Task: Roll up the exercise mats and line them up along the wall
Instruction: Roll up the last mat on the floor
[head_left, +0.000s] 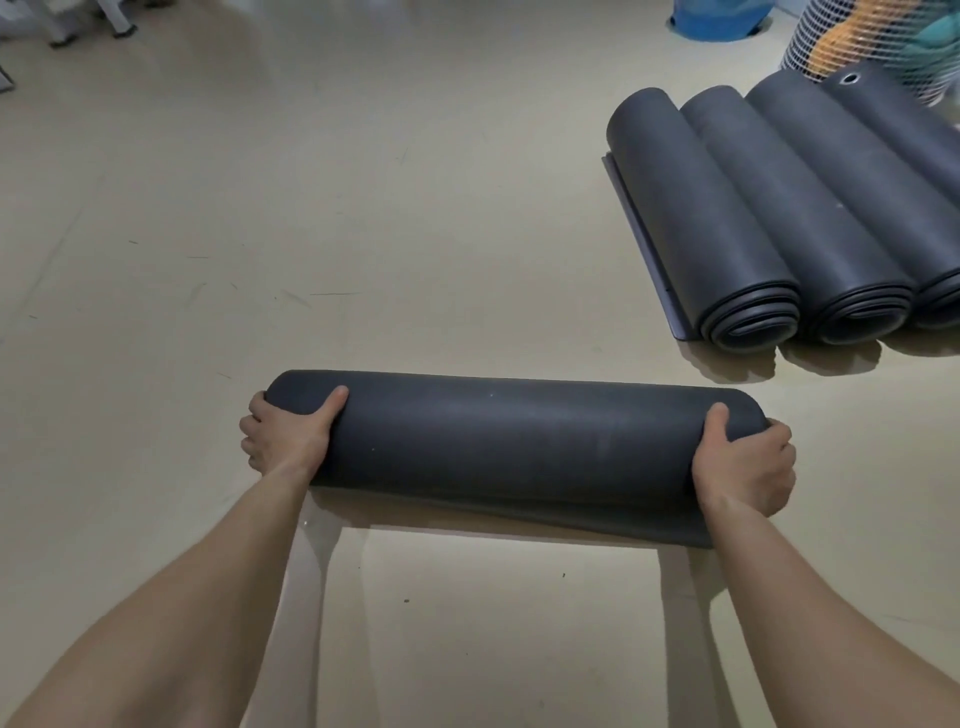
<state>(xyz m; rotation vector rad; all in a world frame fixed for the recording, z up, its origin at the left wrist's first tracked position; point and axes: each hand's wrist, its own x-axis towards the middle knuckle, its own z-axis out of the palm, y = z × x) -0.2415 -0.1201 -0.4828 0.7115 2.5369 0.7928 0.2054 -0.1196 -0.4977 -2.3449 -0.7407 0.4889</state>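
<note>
Beige floor fills the room, scuffed in places, with furniture legs far beyond the left hand. A dark grey rolled mat lies crosswise between the two hands. The left hand grips its left end and the right hand grips its right end, each with the thumb over the top of the roll and the fingers curled round the end. A loose tail of the mat shows under the roll on the side nearer the person. Ahead of the right hand and well apart from it, four more rolled mats lie side by side, touching; the farthest bears a metal eyelet. Just past them stand a white mesh basket and a blue object.
</note>
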